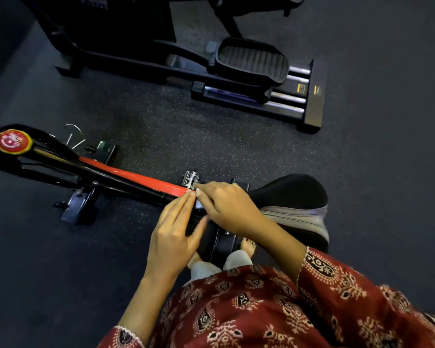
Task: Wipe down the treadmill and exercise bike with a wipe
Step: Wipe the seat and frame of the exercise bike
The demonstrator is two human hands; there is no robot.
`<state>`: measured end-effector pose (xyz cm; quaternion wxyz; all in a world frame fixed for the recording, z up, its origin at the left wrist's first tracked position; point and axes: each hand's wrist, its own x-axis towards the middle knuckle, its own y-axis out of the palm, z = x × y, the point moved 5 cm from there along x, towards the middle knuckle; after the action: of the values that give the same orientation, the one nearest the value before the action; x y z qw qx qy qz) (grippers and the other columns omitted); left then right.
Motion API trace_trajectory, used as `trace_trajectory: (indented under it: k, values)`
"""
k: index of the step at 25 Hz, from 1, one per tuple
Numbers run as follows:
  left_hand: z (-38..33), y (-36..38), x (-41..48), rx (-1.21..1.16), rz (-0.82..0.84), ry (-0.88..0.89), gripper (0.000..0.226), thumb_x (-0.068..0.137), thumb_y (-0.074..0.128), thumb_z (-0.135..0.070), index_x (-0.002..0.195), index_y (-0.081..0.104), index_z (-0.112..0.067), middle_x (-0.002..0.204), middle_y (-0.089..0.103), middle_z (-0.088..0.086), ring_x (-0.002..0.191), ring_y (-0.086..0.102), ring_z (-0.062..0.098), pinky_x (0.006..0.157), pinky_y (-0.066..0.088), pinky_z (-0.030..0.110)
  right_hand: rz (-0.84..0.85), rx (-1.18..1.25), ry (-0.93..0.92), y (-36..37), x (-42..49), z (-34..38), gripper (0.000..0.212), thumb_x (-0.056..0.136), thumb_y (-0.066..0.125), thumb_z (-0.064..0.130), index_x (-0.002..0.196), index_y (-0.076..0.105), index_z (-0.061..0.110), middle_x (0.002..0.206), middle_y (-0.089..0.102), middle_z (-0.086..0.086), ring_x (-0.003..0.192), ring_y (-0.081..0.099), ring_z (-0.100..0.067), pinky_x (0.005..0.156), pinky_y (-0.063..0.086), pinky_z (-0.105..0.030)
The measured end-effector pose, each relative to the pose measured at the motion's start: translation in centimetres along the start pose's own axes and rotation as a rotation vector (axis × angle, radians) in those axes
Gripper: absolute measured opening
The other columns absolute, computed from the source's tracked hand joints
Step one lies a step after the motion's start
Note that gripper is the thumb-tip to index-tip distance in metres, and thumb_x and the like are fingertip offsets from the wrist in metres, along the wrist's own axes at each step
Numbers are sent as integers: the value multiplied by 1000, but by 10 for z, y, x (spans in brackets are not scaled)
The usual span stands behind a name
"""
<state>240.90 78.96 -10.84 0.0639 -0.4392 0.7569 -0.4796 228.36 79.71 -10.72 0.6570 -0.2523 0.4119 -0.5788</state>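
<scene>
While the left hand [172,237] lies flat-fingered and the right hand [226,207] curls (on what, can't tell) at the exercise bike [126,188]'s red bar [136,177] beside the seat [292,192], I'd wipe 1 long stroke away from the seat.

Dim overall, brightest mid-frame on the speckled floor [173,131], top-left corner near black, small glints on chrome rails [288,97], straight lines bowing at edges, fine detail slightly soft.
</scene>
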Motion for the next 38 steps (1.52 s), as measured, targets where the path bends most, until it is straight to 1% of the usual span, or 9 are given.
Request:
trace_trajectory:
  k: [3, 7, 14, 19, 22, 25, 28, 32, 38]
  values:
    - [2, 0, 1, 5, -42, 9, 45, 88, 60, -29, 114, 64, 7, 115, 65, 17, 109, 59, 23, 102, 41, 25, -154, 86, -79, -8, -33, -14, 42, 98, 40, 31, 124, 63, 8, 123, 65, -7, 110, 62, -26, 92, 47, -38]
    - [-6, 8, 14, -8, -16, 114, 40, 89, 58, -27, 110, 67, 6, 113, 67, 17, 110, 61, 26, 102, 42, 32, -392, -174, 208, -32, -85, -75, 44, 98, 36, 32, 119, 66, 7, 122, 64, -9, 120, 55, -32, 103, 38, -44]
    - [-31, 34, 30, 109, 128, 234, 37, 90, 52, -29, 107, 70, -2, 108, 70, 13, 100, 67, 28, 100, 39, 40, -240, -187, -63, -21, -55, -52, 43, 96, 36, 31, 115, 66, 7, 101, 68, -7, 91, 62, -27, 90, 46, -42]
    - [-73, 64, 40, 102, 290, 357, 45, 91, 47, -35, 118, 66, -5, 122, 64, 14, 110, 63, 28, 99, 46, 41, -374, -9, 282, -50, -78, -127, 37, 99, 38, 32, 105, 68, 10, 105, 65, -8, 100, 60, -30, 94, 45, -45]
    - [-100, 86, 45, 84, 385, 407, 49, 93, 43, -37, 124, 62, -4, 132, 56, 16, 121, 55, 30, 102, 44, 43, -469, 442, 453, -56, -98, -150, 30, 99, 50, 21, 122, 64, 8, 124, 64, -9, 115, 58, -19, 97, 39, -16]
    - [-114, 102, 45, 58, 434, 437, 50, 95, 43, -36, 131, 55, -2, 140, 48, 16, 131, 44, 28, 108, 32, 41, -570, 621, 625, -50, -130, -149, 40, 99, 51, 24, 135, 53, 7, 117, 65, 0, 98, 54, 7, 78, 33, 2]
    - [-118, 105, 47, 30, 458, 477, 50, 95, 45, -31, 133, 51, 0, 143, 44, 16, 135, 36, 26, 110, 29, 40, -582, 655, 710, -35, -150, -134, 50, 100, 46, 30, 145, 39, 10, 100, 64, -4, 98, 57, -6, 77, 36, -11]
    - [-117, 108, 51, -23, 540, 531, 52, 95, 45, -32, 138, 45, -1, 147, 39, 15, 139, 30, 24, 115, 22, 36, -531, 590, 768, -12, -161, -117, 53, 102, 42, 31, 149, 28, 12, 145, 46, -13, 130, 47, -23, 105, 39, -29]
    - [-98, 96, 61, -62, 663, 724, 55, 96, 42, -37, 138, 45, -2, 147, 39, 12, 138, 32, 22, 115, 22, 34, -784, 8, 872, 7, -156, -74, 48, 97, 36, 24, 132, 53, -3, 137, 51, -21, 129, 47, -36, 106, 41, -45]
